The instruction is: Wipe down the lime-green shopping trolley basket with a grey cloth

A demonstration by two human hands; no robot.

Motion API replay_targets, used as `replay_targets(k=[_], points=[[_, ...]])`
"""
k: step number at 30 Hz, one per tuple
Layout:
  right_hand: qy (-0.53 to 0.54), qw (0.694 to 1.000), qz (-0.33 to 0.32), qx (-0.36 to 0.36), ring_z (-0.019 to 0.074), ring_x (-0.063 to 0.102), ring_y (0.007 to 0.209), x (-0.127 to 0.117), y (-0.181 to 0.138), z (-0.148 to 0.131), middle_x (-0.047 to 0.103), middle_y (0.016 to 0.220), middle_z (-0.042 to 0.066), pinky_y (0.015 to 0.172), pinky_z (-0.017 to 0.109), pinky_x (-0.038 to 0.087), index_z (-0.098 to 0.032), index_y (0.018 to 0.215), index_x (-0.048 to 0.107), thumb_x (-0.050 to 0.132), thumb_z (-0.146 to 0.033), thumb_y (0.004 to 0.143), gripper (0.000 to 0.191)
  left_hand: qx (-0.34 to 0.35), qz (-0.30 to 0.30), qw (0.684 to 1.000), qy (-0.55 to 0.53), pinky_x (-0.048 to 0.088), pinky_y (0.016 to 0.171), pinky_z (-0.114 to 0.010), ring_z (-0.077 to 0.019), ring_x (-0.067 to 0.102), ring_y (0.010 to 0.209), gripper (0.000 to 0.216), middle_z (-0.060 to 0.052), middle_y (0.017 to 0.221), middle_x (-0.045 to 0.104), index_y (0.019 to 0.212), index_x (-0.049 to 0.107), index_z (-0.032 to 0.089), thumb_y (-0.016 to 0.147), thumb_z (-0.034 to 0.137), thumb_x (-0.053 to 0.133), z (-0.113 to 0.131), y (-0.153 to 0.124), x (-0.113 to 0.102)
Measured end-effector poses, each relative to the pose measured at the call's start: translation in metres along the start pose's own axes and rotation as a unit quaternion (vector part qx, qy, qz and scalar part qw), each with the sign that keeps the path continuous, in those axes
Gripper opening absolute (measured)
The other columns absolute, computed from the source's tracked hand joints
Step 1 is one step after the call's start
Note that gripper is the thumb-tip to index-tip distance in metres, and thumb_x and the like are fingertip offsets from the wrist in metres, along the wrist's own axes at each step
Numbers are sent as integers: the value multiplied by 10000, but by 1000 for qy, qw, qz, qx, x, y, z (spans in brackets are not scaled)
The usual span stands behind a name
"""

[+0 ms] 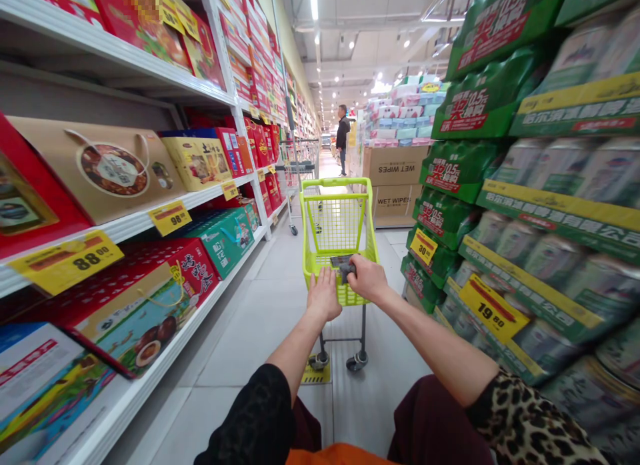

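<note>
A small lime-green shopping cart [371,241] stands right in front of me, its mesh basket facing up and dark casters below. My left hand [324,295] lies on the near rim, fingers stretched out and side by side, palm down. Closed around a dark grey, crumpled cloth-like piece [345,270] is my right hand [367,278], at the same near edge of the cart. A flat dark patch at the cart's handle shows just beyond that piece; whether the two are joined I cannot tell.
Shelves [210,191] with gift boxes and yellow price tags line the left. Stacked green drink packs [450,168] rise close on the right. Ahead are wet-wipes cartons [395,185], another cart [295,168] and a standing person [343,138] in dark clothes.
</note>
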State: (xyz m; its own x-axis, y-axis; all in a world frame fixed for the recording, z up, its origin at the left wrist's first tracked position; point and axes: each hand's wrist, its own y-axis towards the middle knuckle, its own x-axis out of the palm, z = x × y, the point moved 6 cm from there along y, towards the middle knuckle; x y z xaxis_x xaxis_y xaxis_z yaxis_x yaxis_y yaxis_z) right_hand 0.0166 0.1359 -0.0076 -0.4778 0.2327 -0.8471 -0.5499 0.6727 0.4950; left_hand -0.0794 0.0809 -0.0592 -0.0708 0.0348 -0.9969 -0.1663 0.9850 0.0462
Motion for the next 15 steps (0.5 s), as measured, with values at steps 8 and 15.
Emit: replay_targets(k=[8,15], points=[[-58,998,-6,-15,262,491,1061,30,9,-3,559,1166,141,899,387,374,-141,989,592,490,-198,770,249,2,10,1000,-8,105,1124,-483,-250,100,1392,811,-133,1506,165,1408,168,43,694,276,475,1,-1,2],[-76,997,-2,-28,305,427,1138,34,-9,13,550,1220,118,971,576,231,-188,984,611,415,-242,866,235,-15,43,999,-3,97,1127,-465,-239,104,1391,744,-130,1506,168,1405,195,60,718,220,430,-22,-5,6]])
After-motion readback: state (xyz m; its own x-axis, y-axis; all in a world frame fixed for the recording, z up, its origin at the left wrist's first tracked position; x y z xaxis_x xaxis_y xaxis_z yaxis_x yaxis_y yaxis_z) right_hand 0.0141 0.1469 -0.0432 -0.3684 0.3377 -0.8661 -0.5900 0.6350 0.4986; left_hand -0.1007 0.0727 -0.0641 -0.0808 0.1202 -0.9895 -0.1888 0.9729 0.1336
